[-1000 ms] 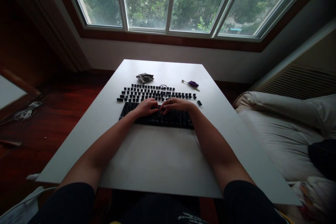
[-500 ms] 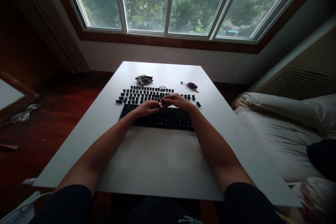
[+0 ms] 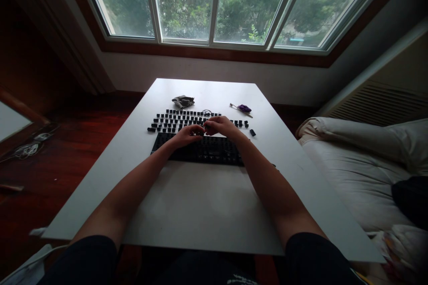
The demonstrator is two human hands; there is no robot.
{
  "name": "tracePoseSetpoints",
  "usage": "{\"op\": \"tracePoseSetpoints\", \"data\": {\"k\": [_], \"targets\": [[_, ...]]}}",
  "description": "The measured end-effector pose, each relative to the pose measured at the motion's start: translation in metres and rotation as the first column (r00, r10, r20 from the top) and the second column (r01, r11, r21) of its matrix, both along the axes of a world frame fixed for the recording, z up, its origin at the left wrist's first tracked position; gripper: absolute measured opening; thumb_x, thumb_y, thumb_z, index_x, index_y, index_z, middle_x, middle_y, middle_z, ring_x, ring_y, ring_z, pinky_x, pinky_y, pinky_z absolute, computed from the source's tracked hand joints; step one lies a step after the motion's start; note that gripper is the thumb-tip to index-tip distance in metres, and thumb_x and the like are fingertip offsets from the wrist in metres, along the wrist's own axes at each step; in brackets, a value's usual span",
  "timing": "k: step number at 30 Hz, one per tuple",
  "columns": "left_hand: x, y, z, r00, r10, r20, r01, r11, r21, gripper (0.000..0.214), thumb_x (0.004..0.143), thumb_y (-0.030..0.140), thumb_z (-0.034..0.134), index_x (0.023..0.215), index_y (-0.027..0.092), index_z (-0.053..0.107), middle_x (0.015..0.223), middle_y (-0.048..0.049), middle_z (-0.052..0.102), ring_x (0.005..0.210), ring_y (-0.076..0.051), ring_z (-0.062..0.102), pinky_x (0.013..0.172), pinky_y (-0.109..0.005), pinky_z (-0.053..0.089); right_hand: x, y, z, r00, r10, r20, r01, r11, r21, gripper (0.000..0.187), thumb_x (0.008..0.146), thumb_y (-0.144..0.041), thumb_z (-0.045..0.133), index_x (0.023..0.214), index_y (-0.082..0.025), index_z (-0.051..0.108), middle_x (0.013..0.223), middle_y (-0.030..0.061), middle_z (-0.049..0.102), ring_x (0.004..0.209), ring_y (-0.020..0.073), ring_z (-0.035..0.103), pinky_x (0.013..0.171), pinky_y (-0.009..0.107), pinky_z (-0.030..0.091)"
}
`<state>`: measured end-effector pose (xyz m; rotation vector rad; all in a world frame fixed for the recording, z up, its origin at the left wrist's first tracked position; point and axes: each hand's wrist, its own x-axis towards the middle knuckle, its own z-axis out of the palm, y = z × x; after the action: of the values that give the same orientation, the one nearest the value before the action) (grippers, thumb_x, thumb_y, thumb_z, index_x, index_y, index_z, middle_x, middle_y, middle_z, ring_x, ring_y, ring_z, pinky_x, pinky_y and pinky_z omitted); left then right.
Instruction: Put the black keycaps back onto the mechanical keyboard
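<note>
A black keyboard (image 3: 214, 153) lies on the white table, with my forearms reaching across its two ends. My left hand (image 3: 187, 136) is over its back edge, fingers curled and thumb drawn in close to them. Touching or nearly touching it is my right hand (image 3: 220, 127), whose fingertips are pinched together just above the keyboard. Something small and dark seems to be between the fingertips of both hands, too small to name. Behind the keyboard, loose black keycaps (image 3: 174, 120) stand in rows, partly hidden by my hands.
Farther back on the white table (image 3: 207, 205) lie a crumpled grey cloth (image 3: 183, 101) and a purple item (image 3: 244, 108) beside a thin brush-like stick. A single larger keycap (image 3: 252, 132) sits to the right. A pale couch (image 3: 347, 160) stands right of the table.
My right hand has shifted slightly, its fingers drawn into a tighter pinch against the left fingertips. My left hand stays nearly in place. The keycap rows look unchanged.
</note>
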<state>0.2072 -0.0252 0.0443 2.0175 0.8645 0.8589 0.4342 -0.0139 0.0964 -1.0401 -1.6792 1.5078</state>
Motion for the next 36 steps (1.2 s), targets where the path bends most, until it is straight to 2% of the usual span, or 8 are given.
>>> {"op": "tracePoseSetpoints", "data": {"k": [4, 9, 12, 18, 24, 27, 30, 36], "targets": [[0.003, -0.001, -0.002, 0.997, 0.014, 0.074, -0.015, 1.000, 0.010, 0.041, 0.083, 0.030, 0.072, 0.123, 0.020, 0.064, 0.104, -0.0056, 0.072, 0.084, -0.015, 0.063, 0.075, -0.027, 0.047, -0.002, -0.001, 0.003, 0.997, -0.074, -0.023, 0.072, 0.995, -0.074, 0.020, 0.089, -0.032, 0.069, 0.086, -0.012, 0.072, 0.075, 0.0081, 0.076, 0.063, 0.0182, 0.074, 0.059, 0.025, 0.063], [0.010, -0.007, 0.001, 0.994, 0.097, 0.058, -0.104, 0.985, 0.141, 0.039, 0.085, 0.026, 0.070, 0.123, 0.023, 0.062, 0.100, -0.0022, 0.071, 0.080, -0.013, 0.061, 0.076, -0.027, 0.047, 0.001, 0.002, 0.000, 0.989, -0.144, -0.033, 0.138, 0.979, -0.153, 0.016, 0.090, -0.026, 0.065, 0.089, -0.011, 0.072, 0.073, 0.0091, 0.076, 0.061, 0.0189, 0.074, 0.057, 0.026, 0.062], [0.011, -0.011, 0.004, 0.998, 0.069, 0.006, -0.069, 0.978, 0.196, 0.028, 0.087, 0.027, 0.067, 0.115, 0.022, 0.067, 0.103, -0.0029, 0.072, 0.083, -0.015, 0.063, 0.077, -0.028, 0.048, 0.003, 0.004, -0.002, 0.989, -0.146, 0.002, 0.144, 0.973, -0.179, 0.015, 0.090, -0.023, 0.064, 0.091, -0.011, 0.073, 0.072, 0.0089, 0.076, 0.059, 0.0185, 0.074, 0.056, 0.026, 0.062], [0.008, -0.013, 0.005, 0.998, -0.009, -0.069, 0.021, 0.985, 0.170, 0.027, 0.091, 0.027, 0.063, 0.116, 0.022, 0.070, 0.105, -0.0034, 0.074, 0.087, -0.017, 0.065, 0.080, -0.030, 0.050, 0.006, 0.006, -0.004, 0.991, -0.107, 0.079, 0.121, 0.970, -0.209, 0.014, 0.089, -0.019, 0.062, 0.089, -0.012, 0.074, 0.073, 0.0081, 0.077, 0.057, 0.0175, 0.073, 0.053, 0.024, 0.060], [0.010, -0.009, 0.006, 0.999, -0.038, -0.002, 0.038, 0.982, 0.183, 0.021, 0.089, 0.027, 0.065, 0.109, 0.021, 0.071, 0.111, -0.0074, 0.068, 0.094, -0.018, 0.064, 0.081, -0.030, 0.051, 0.006, 0.007, -0.009, 0.986, -0.095, 0.138, 0.121, 0.973, -0.196, 0.012, 0.088, -0.020, 0.064, 0.088, -0.012, 0.073, 0.069, 0.0082, 0.075, 0.058, 0.0186, 0.073, 0.053, 0.024, 0.060], [0.008, -0.004, 0.008, 0.996, 0.078, 0.040, -0.083, 0.982, 0.168, 0.022, 0.090, 0.029, 0.064, 0.109, 0.020, 0.069, 0.105, -0.0065, 0.068, 0.089, -0.017, 0.063, 0.075, -0.028, 0.050, 0.004, 0.007, -0.013, 0.981, -0.084, 0.172, 0.118, 0.973, -0.198, 0.012, 0.089, -0.020, 0.064, 0.087, -0.013, 0.073, 0.067, 0.0077, 0.075, 0.057, 0.0183, 0.073, 0.052, 0.023, 0.059], [0.000, 0.002, 0.009, 0.970, 0.241, -0.027, -0.231, 0.953, 0.198, 0.020, 0.089, 0.027, 0.065, 0.106, 0.020, 0.070, 0.099, -0.0045, 0.069, 0.086, -0.017, 0.063, 0.076, -0.029, 0.050, 0.004, 0.010, -0.014, 0.978, -0.120, 0.169, 0.152, 0.970, -0.192, 0.011, 0.089, -0.018, 0.063, 0.087, -0.013, 0.072, 0.068, 0.0075, 0.075, 0.056, 0.0179, 0.072, 0.051, 0.023, 0.059], [-0.012, 0.008, 0.007, 0.804, 0.529, -0.273, -0.413, 0.825, 0.386, 0.017, 0.087, 0.026, 0.067, 0.103, 0.023, 0.073, 0.102, -0.0047, 0.072, 0.094, -0.023, 0.064, 0.086, -0.036, 0.048, 0.011, 0.016, -0.010, 0.957, -0.253, 0.141, 0.275, 0.946, -0.170, 0.010, 0.089, -0.015, 0.061, 0.086, -0.012, 0.071, 0.065, 0.0074, 0.073, 0.054, 0.0175, 0.071, 0.051, 0.025, 0.060]]}}
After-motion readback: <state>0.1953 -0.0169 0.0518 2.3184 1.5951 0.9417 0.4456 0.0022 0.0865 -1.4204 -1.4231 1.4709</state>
